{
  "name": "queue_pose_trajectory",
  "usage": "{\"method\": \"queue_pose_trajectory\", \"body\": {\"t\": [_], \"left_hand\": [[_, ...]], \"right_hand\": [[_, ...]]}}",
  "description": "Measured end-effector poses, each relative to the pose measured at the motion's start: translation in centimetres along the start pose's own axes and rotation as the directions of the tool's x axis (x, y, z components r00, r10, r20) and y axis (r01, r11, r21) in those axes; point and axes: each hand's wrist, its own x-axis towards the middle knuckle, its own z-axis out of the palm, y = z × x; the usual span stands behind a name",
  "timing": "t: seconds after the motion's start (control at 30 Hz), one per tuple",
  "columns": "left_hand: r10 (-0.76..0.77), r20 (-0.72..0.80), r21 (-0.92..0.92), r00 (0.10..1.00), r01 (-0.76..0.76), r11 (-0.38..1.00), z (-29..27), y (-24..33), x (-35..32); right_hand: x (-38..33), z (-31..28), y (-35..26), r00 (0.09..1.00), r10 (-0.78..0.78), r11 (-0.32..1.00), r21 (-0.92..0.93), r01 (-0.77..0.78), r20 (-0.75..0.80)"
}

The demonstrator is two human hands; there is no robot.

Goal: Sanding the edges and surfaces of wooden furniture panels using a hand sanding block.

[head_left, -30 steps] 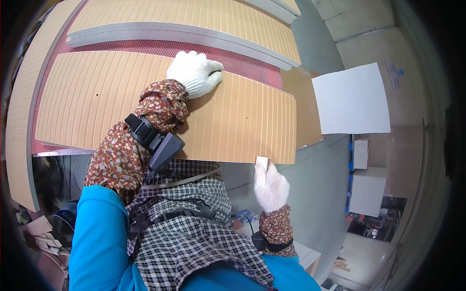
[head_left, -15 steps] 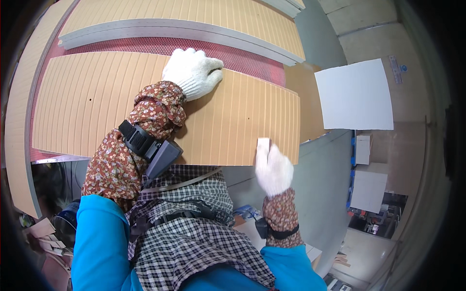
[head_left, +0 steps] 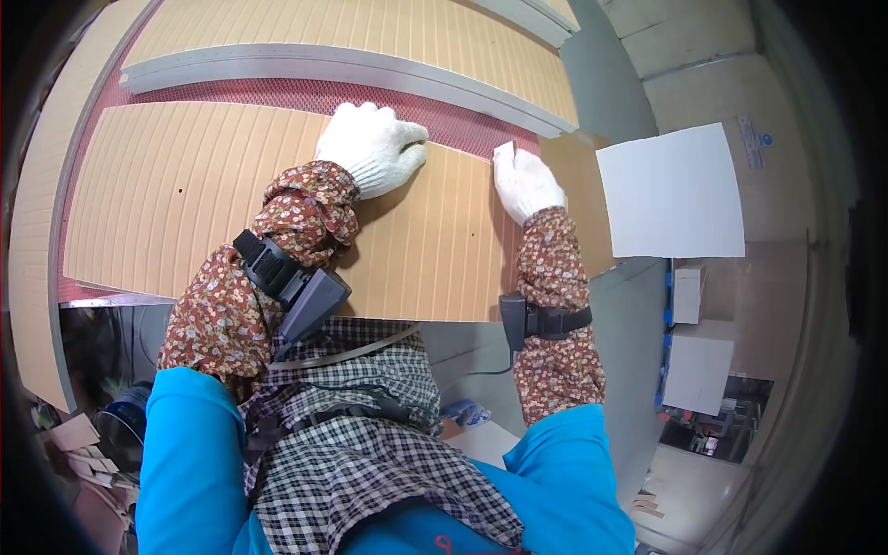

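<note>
A long tan panel with parallel grooves and small dark holes lies across in front of me. My left hand, in a white knit glove, is on its far edge with the fingers curled over it. My right hand, gloved the same way, is at the far edge near the panel's right end. Pinched in its fingers is a small pale rectangular block, whose exact kind I cannot make out. Black devices are strapped round both forearms.
Beyond the panel, red mesh matting shows, then a stack of grooved panels with grey-white edges. Another board stands along the left. To the right are a white sheet and pale boxes. Wood offcuts lie lower left.
My right hand has gone from the panel's near edge to its far edge, carrying the small block. My left hand stays at the same spot on the panel.
</note>
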Motion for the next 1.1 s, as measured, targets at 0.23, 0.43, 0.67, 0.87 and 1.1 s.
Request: {"method": "queue_pose_trajectory", "body": {"t": [0.23,0.43,0.67,0.87,1.1], "left_hand": [[0.016,-0.031,0.027,0.999,-0.015,1.000,0.4,0.1,0.0],[0.013,-0.047,0.045,0.999,-0.011,0.999,0.3,-0.6,-0.2],[0.022,-0.027,0.058,0.999,-0.021,0.998,0.4,0.0,0.2],[0.006,-0.060,0.025,0.998,-0.005,1.000,0.4,-0.1,-0.1],[0.001,-0.007,0.006,1.000,-0.001,1.000,0.0,0.4,0.3]], "right_hand": [[-10.5,1.2,1.1,0.993,0.081,0.996,0.027,-0.084,0.087],[-21.7,3.6,2.8,0.988,-0.155,0.973,-0.176,0.152,-0.006],[-22.7,3.1,2.8,0.993,-0.093,0.994,-0.059,0.089,-0.069],[-14.0,2.5,2.3,0.994,-0.104,0.994,-0.042,0.103,-0.018],[-2.3,1.0,1.4,1.000,0.020,0.999,0.038,-0.021,0.013]]}}
